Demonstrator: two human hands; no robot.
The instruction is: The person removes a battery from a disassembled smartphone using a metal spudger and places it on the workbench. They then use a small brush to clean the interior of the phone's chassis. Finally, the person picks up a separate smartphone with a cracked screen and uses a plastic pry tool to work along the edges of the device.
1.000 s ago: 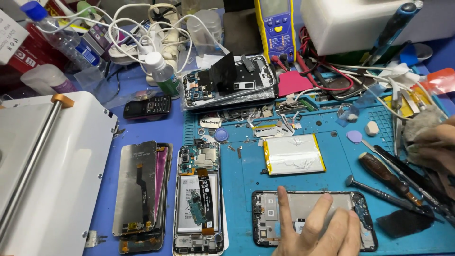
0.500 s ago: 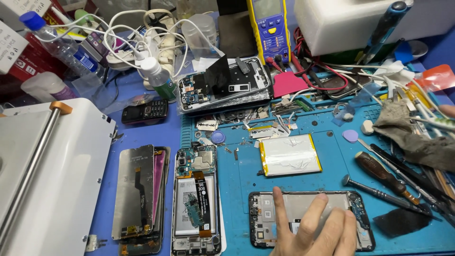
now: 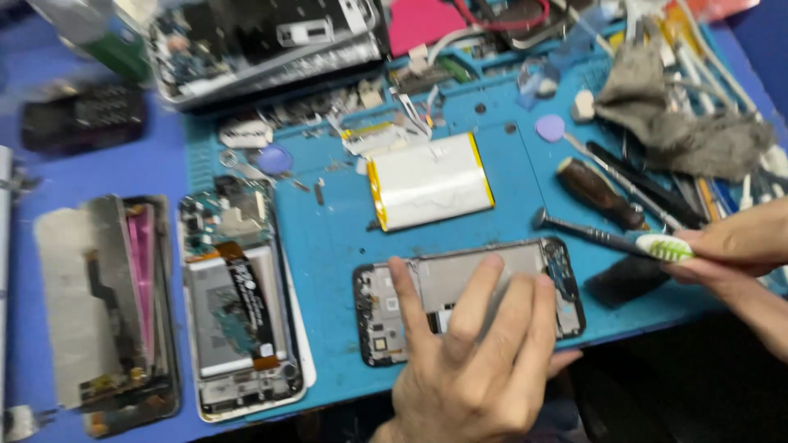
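The left hand (image 3: pixel 472 361) lay flat across an opened phone frame (image 3: pixel 468 295) at the near edge of the blue work mat (image 3: pixel 328 238), its fingers (image 3: pixel 480 299) spread and pressing down, apparently to keep the frame from sliding. The right hand (image 3: pixel 739 246) came in from the right, its fingers closed around a toothbrush (image 3: pixel 663 247) with green and white bristles, held just beside the frame's right end as if to brush it. A flat battery (image 3: pixel 428 180) rested on the mat just behind the frame. Another stripped phone (image 3: pixel 238 303) lay to the left, and a grey rag (image 3: pixel 673 123) sat among screwdrivers (image 3: pixel 603 193) within easy reach on the right.
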